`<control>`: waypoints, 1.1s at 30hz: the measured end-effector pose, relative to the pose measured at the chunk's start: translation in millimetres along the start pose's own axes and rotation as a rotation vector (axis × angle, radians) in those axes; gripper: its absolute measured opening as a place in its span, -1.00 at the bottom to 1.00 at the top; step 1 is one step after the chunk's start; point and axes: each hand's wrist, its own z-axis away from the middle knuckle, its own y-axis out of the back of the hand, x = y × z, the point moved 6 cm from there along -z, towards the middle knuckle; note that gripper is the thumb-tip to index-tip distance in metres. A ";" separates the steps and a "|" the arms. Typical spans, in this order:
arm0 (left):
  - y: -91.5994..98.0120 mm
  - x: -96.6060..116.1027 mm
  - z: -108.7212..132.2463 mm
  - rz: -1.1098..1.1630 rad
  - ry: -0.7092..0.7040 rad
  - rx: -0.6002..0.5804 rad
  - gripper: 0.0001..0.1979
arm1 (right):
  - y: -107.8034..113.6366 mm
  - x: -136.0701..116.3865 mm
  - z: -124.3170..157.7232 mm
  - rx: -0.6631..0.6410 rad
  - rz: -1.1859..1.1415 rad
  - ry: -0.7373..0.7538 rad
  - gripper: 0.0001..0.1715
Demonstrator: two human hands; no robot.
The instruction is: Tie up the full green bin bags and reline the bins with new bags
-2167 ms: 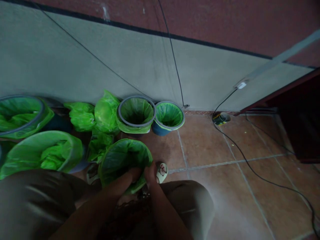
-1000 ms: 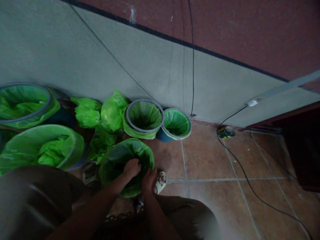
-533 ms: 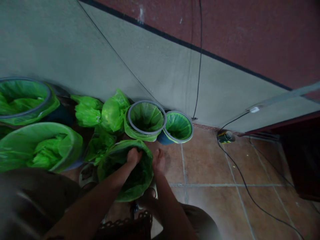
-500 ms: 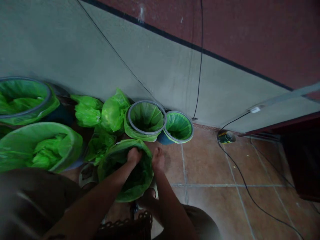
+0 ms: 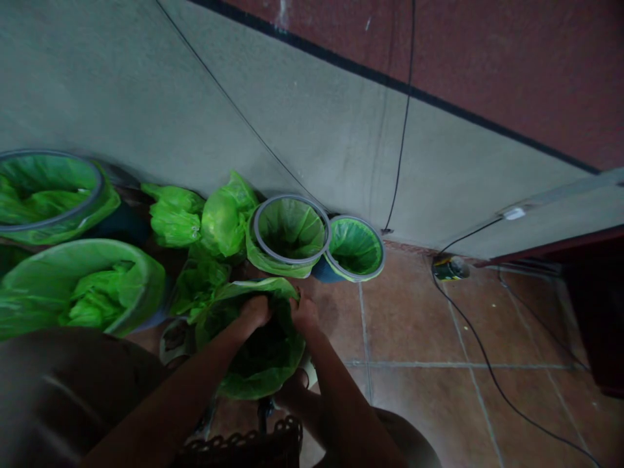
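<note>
Between my knees stands a bin lined with a green trash bag (image 5: 251,385), its mouth facing up at me. My left hand (image 5: 257,311) is inside the mouth near the far side, curled closed, and its fingertips are hidden. At the right part of the rim, my right hand (image 5: 305,314) has its fingers bent over the bag's edge and pinches it. The inside of the bag is too dark to make out.
Against the wall stand two lined bins, a grey-rimmed bin (image 5: 327,227) and a smaller blue bin (image 5: 325,272). Knotted green bags (image 5: 175,218) lie left of them. Larger lined bins (image 5: 156,286) stand further left. A can (image 5: 451,267) and a black cable (image 5: 480,354) are on the tiles.
My right hand has moved from beside the rim onto the bag's edge, its fingers now bent over it. My left hand has shifted slightly left inside the mouth.
</note>
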 end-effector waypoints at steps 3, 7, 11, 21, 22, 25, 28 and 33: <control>29.4 0.3 20.2 0.019 -0.026 0.198 -0.71 | 17.7 -17.8 -4.4 0.105 -0.119 0.094 -0.59; 71.7 4.0 38.2 0.145 -0.179 0.587 -0.69 | 20.5 -43.3 -12.2 0.157 -0.231 0.204 -0.65; 78.7 6.4 26.0 0.100 -0.309 0.568 -0.70 | 4.3 -46.6 -19.8 0.098 -0.188 0.139 -0.70; 63.6 -18.5 -9.1 -0.152 -0.336 0.299 -0.63 | -13.9 -31.3 -11.0 -0.023 -0.027 0.173 -0.58; 63.9 -20.9 -11.8 -0.166 -0.329 0.258 -0.63 | -15.3 -30.6 -10.3 -0.047 0.027 0.157 -0.57; 66.7 -30.8 -18.6 -0.146 -0.290 0.134 -0.65 | -20.8 -27.2 -9.4 -0.131 0.192 0.085 -0.54; 72.9 -42.6 -19.7 -0.127 -0.256 0.073 -0.66 | -23.0 -23.4 -8.8 -0.179 0.272 0.038 -0.51; 87.2 -40.3 -7.7 -0.165 -0.307 0.125 -0.46 | -0.3 -26.1 -15.9 -0.018 -0.104 0.103 -0.51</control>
